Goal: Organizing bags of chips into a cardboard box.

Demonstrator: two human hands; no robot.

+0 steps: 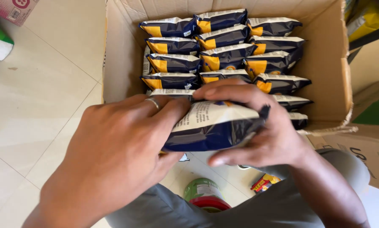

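Note:
A dark blue snack packet (214, 128) with a white back panel is held between both my hands, just above the near edge of an open cardboard box (329, 63). My left hand (113, 156), with a ring on one finger, grips the packet's left end. My right hand (265, 126) wraps its right end, fingers over the top and thumb below. Inside the box, several matching blue and yellow packets (225, 55) stand in three overlapping rows.
The box stands on a pale tiled floor (41, 97). Another cardboard box (369, 143) is at the right. A green and red round container (204, 194) and a small red and yellow packet (263, 183) lie near my grey-clad legs. A pink carton (12, 9) sits top left.

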